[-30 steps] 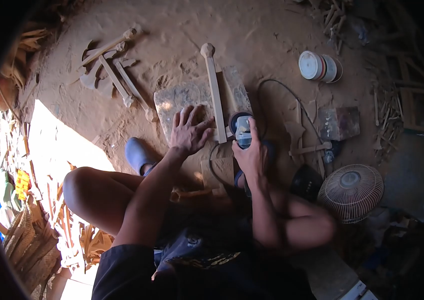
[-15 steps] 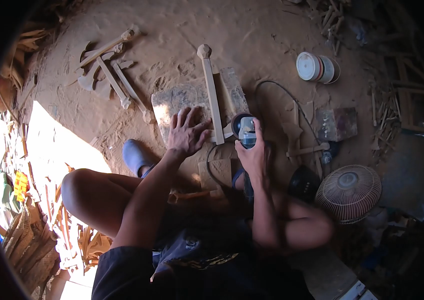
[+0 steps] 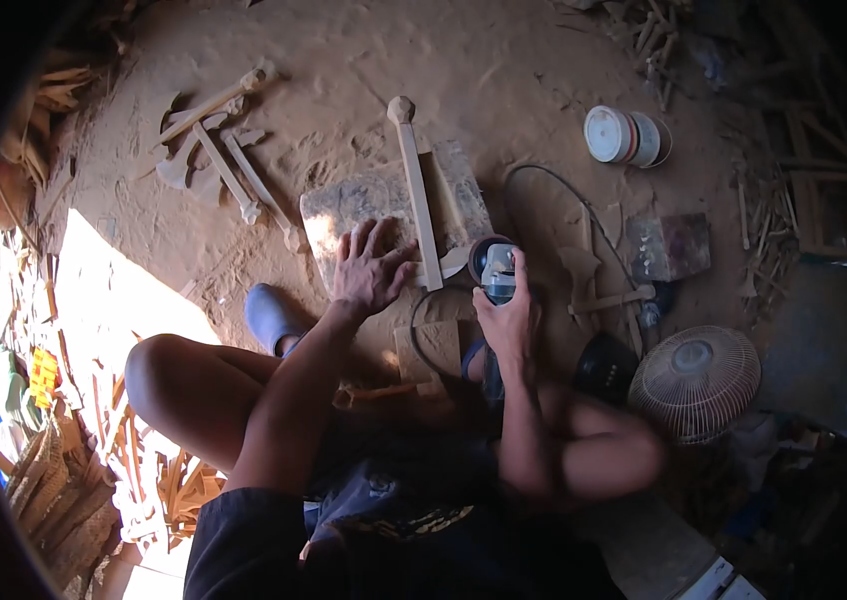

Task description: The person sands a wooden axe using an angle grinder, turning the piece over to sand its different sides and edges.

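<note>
A long pale wooden piece point(image 3: 418, 200) with a knob at its far end lies across a worn work board point(image 3: 356, 212). Near its close end a short crosspiece with a curved blade shape point(image 3: 455, 262) sticks out, like a wooden axe. My left hand point(image 3: 372, 278) rests on the board with fingers spread, thumb side against the crosspiece's left end. What lies under its palm is hidden. My right hand point(image 3: 509, 318) is wrapped around an angle grinder point(image 3: 499, 268). The grinder's round disc point(image 3: 482, 256) is right beside the blade shape; whether they touch I cannot tell.
Several wooden axe-like pieces point(image 3: 227, 165) lie on the sandy ground at far left. A white bucket point(image 3: 612, 135) lies on its side at far right. The black power cord point(image 3: 584, 195) curves past a block point(image 3: 671, 247) and a round fan cage point(image 3: 696, 385). Wood scraps point(image 3: 184, 490) pile at left.
The grinder in my right hand has shifted slightly right, showing more of the blade shape. The wooden piece's knob end has moved a little left. My left hand stays in place.
</note>
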`<action>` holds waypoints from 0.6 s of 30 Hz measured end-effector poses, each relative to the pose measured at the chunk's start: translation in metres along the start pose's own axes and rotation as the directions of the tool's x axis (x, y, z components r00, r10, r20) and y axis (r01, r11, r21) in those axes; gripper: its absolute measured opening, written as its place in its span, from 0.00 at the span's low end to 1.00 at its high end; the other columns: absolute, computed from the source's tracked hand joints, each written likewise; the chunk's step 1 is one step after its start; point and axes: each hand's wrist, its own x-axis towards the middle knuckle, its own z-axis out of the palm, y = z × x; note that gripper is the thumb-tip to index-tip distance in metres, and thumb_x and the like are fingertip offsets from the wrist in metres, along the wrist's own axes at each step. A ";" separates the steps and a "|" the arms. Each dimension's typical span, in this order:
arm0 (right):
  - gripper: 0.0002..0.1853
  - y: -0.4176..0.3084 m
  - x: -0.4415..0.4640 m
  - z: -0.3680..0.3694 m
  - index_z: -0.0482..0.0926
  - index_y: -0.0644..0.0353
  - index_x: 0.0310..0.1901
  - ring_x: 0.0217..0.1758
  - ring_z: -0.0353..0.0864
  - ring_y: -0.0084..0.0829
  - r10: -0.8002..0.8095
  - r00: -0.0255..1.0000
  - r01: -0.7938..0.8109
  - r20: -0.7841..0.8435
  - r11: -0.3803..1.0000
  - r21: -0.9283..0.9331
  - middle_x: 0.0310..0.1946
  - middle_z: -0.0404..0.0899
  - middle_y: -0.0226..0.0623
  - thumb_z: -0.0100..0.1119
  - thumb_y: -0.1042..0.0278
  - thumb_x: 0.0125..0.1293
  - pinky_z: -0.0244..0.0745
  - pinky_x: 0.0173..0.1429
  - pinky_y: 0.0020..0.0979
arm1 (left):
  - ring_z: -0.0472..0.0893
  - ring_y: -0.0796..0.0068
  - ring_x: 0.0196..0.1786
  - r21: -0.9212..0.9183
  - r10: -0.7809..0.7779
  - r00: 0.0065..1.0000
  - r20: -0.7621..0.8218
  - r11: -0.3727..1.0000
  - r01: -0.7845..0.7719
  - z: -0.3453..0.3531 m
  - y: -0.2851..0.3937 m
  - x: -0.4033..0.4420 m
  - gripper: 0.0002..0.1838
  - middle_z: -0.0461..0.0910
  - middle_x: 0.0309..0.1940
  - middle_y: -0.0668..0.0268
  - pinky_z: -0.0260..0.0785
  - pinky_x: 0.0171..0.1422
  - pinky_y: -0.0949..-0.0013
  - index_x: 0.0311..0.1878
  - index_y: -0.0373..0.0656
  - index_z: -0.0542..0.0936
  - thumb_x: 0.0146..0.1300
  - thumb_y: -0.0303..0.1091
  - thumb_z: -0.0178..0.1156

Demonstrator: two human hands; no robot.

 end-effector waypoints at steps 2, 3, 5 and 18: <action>0.46 0.008 -0.002 -0.008 0.67 0.49 0.79 0.67 0.84 0.55 -0.055 0.997 0.053 -0.045 0.998 -0.038 0.64 0.84 0.55 0.74 0.66 0.58 0.79 0.69 0.47 | 0.56 0.43 0.84 0.008 -0.046 0.999 -0.008 0.999 0.046 0.004 0.000 0.000 0.30 0.58 0.85 0.57 0.46 0.86 0.41 0.76 0.70 0.77 0.76 0.65 0.52; 0.46 0.009 -0.001 -0.012 0.67 0.48 0.80 0.67 0.84 0.55 -0.090 0.994 0.086 -0.069 0.995 -0.054 0.64 0.84 0.55 0.75 0.66 0.58 0.79 0.69 0.48 | 0.55 0.41 0.84 0.016 -0.093 0.995 -0.040 0.996 0.093 0.010 -0.001 -0.001 0.33 0.56 0.85 0.56 0.47 0.86 0.40 0.79 0.71 0.73 0.74 0.68 0.52; 0.46 0.006 -0.005 -0.018 0.67 0.48 0.80 0.67 0.84 0.55 -0.166 0.980 0.162 -0.109 0.986 -0.042 0.64 0.84 0.55 0.75 0.65 0.58 0.78 0.70 0.48 | 0.54 0.33 0.84 0.163 -0.326 0.939 -0.108 0.926 0.341 -0.003 0.018 -0.005 0.54 0.51 0.85 0.46 0.47 0.86 0.37 0.88 0.60 0.55 0.66 0.75 0.60; 0.47 -0.007 -0.008 -0.004 0.67 0.44 0.80 0.65 0.87 0.49 -0.180 0.982 0.180 0.052 0.984 0.004 0.63 0.85 0.53 0.75 0.67 0.57 0.82 0.66 0.43 | 0.88 0.76 0.46 -0.772 -0.384 0.909 0.161 0.524 0.358 -0.053 -0.048 0.013 0.24 0.89 0.40 0.63 0.82 0.48 0.68 0.47 0.36 0.83 0.55 0.38 0.83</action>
